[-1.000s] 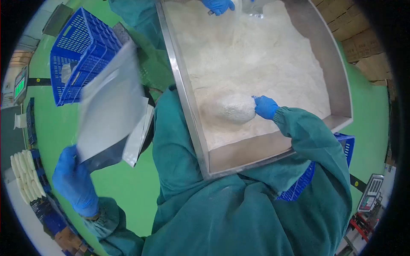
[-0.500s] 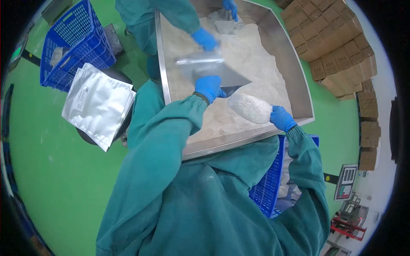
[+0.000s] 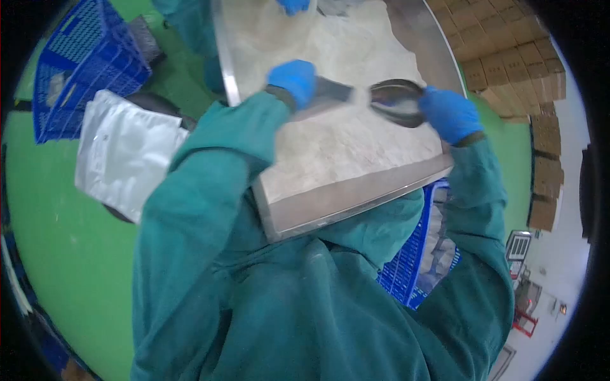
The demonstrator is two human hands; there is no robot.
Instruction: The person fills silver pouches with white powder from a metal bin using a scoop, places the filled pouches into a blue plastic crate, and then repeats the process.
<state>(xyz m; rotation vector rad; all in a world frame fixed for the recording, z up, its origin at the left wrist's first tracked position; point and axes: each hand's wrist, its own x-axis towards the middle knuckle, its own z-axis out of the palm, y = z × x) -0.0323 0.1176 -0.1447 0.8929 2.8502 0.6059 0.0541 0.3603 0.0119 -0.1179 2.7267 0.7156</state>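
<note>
My left hand (image 3: 293,82), in a blue glove, is closed on the edge of a silver pouch (image 3: 332,92), which is blurred and seen nearly edge-on. A metal scoop (image 3: 397,105) is gripped in my right hand (image 3: 451,115), also gloved in blue. The scoop points left toward the pouch, a small gap between them, and no heap of powder shows in it. Beneath both hands, pale powder (image 3: 356,143) fills much of a large steel bin (image 3: 356,197).
A co-worker's blue-gloved hand (image 3: 293,5) is over the bin's far part. At left, flat silver pouches (image 3: 127,152) lie stacked beside a blue crate (image 3: 89,76). Another blue crate (image 3: 406,267) with silver pouches stands by my right side. Cardboard boxes (image 3: 508,70) are piled at right.
The scoop held white powder and now shows none; its bowl has turned and moved up right. My left hand and the pouch have shifted up. The co-worker's nearer hand has moved up, away from the pouch.
</note>
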